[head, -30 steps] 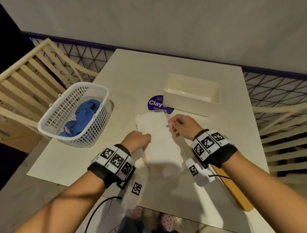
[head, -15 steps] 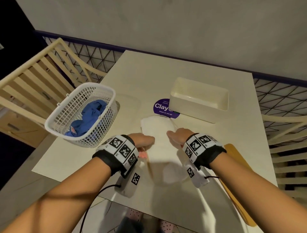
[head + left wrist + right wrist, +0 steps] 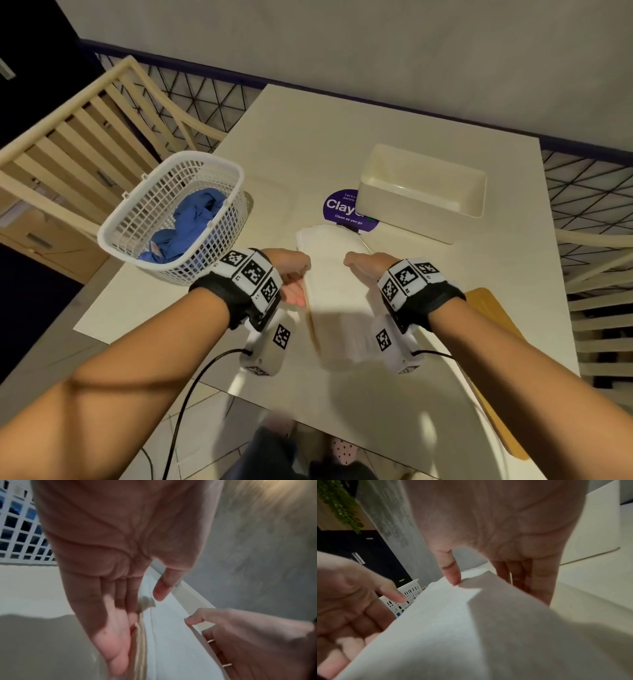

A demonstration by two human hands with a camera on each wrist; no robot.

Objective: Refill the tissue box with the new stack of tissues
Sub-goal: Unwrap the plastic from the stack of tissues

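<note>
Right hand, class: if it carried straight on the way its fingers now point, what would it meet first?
Probably the open cream tissue box: the right hand, flat against the tissue stack, points toward it. Depth is unclear.

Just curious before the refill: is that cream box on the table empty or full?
Empty. The head view shows the tissue box open-topped, its bare bottom visible, nothing inside.

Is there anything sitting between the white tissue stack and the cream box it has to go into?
Nothing visible stands in the way. The white tissue stack lies just short of the open cream plastic box; only a flat purple round sticker lies on the table between them.
</note>
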